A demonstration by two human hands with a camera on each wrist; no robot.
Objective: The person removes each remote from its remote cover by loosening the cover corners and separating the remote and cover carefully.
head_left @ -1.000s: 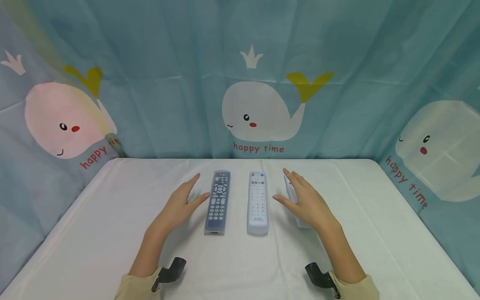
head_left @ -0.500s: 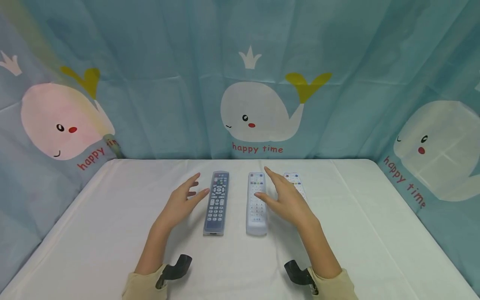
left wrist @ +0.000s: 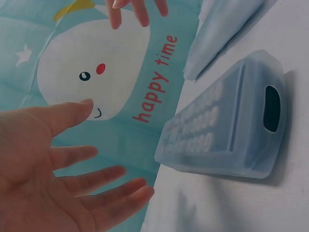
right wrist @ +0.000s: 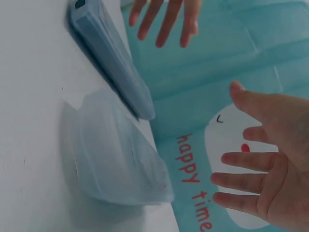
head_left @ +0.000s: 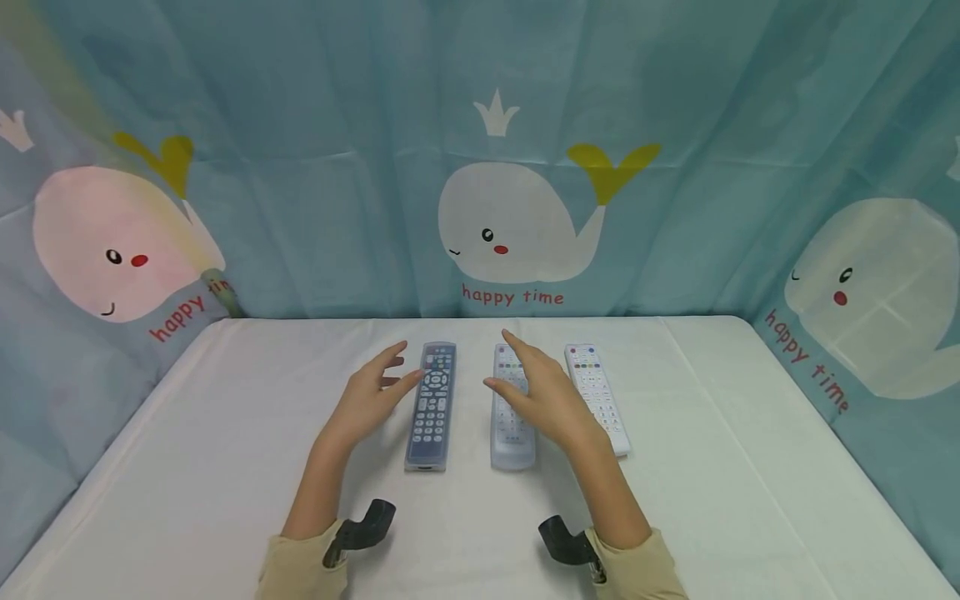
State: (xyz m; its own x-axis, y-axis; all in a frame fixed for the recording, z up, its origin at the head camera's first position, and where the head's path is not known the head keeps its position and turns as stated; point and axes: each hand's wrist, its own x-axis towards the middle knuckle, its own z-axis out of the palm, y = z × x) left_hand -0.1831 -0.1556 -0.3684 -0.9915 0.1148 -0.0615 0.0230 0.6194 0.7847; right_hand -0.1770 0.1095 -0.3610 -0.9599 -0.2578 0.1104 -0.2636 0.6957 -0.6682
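Note:
Three remote controls lie on the white table. The dark blue-grey remote (head_left: 431,417) in a clear sleeve is on the left. A white remote in a translucent sleeve (head_left: 512,450) lies in the middle, partly covered from above by my right hand. A bare-looking white remote (head_left: 600,392) lies slanted on the right. My left hand (head_left: 367,402) hovers just left of the dark remote, fingers spread, holding nothing. Above the middle remote, my right hand (head_left: 553,398) is held with thumb and fingers apart and nothing in it. Both wrist views show palms with loosely straight fingers, apart from the remotes.
A white cloth covers the table (head_left: 712,467). Behind it and at both sides hangs a blue curtain (head_left: 337,233) with whale prints. A black wrist mount (head_left: 363,527) sits on the left sleeve, another mount (head_left: 564,542) on the right.
My right hand has moved left from over the right-hand remote to over the middle one, uncovering most of the right one. My left hand has shifted very slightly right. The remotes stay in place.

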